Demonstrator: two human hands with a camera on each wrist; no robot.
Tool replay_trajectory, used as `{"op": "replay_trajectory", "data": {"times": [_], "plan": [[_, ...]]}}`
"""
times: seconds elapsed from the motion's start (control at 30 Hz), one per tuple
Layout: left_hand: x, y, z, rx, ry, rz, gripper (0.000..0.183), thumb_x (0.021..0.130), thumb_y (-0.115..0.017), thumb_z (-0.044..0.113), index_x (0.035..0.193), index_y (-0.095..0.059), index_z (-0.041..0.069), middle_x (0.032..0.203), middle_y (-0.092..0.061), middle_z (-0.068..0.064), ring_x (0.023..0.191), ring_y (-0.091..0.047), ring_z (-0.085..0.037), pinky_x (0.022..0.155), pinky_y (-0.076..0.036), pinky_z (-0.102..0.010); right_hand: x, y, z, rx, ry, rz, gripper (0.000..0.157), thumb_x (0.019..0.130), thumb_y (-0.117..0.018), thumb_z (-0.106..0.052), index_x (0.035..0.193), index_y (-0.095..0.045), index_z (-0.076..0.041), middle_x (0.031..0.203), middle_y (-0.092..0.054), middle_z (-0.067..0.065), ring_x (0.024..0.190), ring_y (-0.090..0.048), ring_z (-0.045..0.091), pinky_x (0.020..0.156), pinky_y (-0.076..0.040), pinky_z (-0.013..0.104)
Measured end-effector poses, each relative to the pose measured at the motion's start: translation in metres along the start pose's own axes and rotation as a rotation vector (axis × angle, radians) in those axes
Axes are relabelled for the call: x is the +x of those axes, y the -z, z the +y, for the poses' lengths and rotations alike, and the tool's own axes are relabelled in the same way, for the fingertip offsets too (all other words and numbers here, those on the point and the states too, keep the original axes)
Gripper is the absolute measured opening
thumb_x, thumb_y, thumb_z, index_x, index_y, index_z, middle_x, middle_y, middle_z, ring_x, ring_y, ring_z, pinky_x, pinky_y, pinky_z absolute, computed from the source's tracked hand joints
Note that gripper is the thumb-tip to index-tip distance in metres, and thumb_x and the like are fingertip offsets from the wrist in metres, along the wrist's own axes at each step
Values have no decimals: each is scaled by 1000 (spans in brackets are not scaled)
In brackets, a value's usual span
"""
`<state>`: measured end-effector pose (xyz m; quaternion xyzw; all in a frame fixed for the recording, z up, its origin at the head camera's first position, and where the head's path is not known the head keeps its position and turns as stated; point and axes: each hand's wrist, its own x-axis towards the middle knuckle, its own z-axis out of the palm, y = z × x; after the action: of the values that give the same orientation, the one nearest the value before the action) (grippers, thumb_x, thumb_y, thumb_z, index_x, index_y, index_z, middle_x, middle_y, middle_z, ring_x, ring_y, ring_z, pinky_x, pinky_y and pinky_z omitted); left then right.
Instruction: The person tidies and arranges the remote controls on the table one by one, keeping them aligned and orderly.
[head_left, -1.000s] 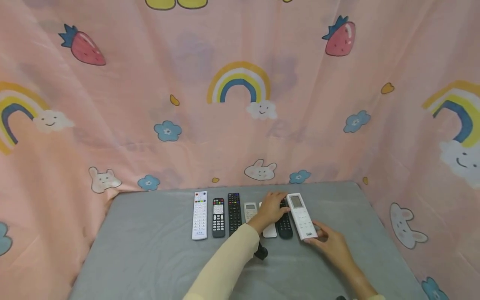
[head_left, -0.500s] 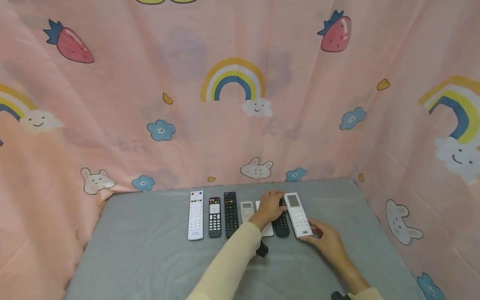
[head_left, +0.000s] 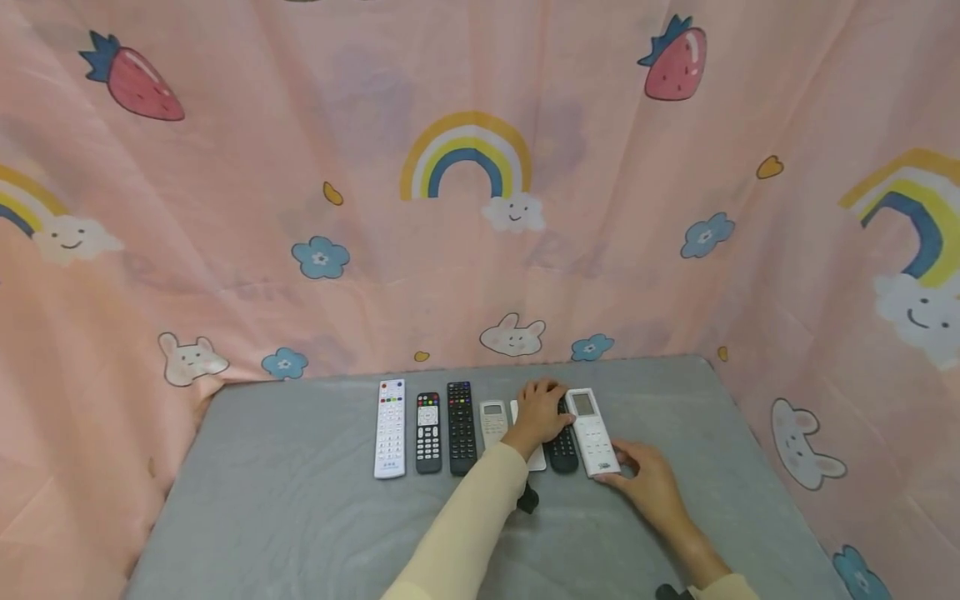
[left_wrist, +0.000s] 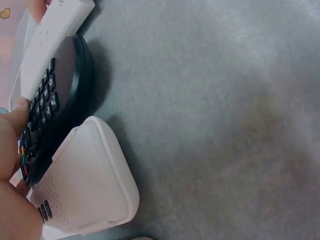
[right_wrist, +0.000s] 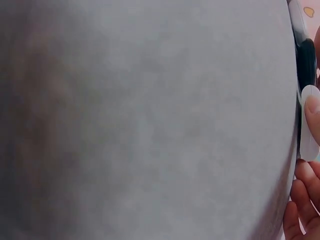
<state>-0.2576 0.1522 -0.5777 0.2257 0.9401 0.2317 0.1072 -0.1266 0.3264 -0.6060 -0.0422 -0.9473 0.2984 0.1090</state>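
Note:
In the head view several remote controls lie side by side. My left hand reaches over the row and holds the upper part of a black remote, thumb on its right side; the black remote's keys show in the left wrist view. Right of it, a white remote with a grey screen tilts slightly at the row's end. My right hand pinches that remote's lower right end, thumb at the bottom edge. Under my left hand lies another white remote, partly covered in the head view.
Further left lie a long white remote, a small black remote, a long black remote and a small pale remote with a screen. A grey cloth covers the table. A pink printed curtain hangs behind and at both sides.
The white remote at the right end has shifted left toward the black one and stands a little straighter. My right hand has moved with it. The head view has shifted slightly.

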Motion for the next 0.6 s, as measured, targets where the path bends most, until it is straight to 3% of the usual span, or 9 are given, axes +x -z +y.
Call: {"op": "replay_trajectory", "data": {"times": [0.2,0.6], "plan": [[-2,-1,1,12,-9,4,54,96,-61,42,146,-48,27,152,-43,-1,139,-37,-27,118,-28,-48,-2,-2,-2,-8,-15,-13,66,66,-91,-28,122,-68,-1,85,-62,1,87,-52,19,80,-43,40],[-6,3,4,28,8,1,56,96,-61,43,148,-47,25,153,-41,-5,139,-37,-29,118,-27,-50,-1,-3,-4,-14,-9,-23,66,67,-90,-27,123,-67,-1,86,-63,2,89,-53,21,80,-43,40]]}}
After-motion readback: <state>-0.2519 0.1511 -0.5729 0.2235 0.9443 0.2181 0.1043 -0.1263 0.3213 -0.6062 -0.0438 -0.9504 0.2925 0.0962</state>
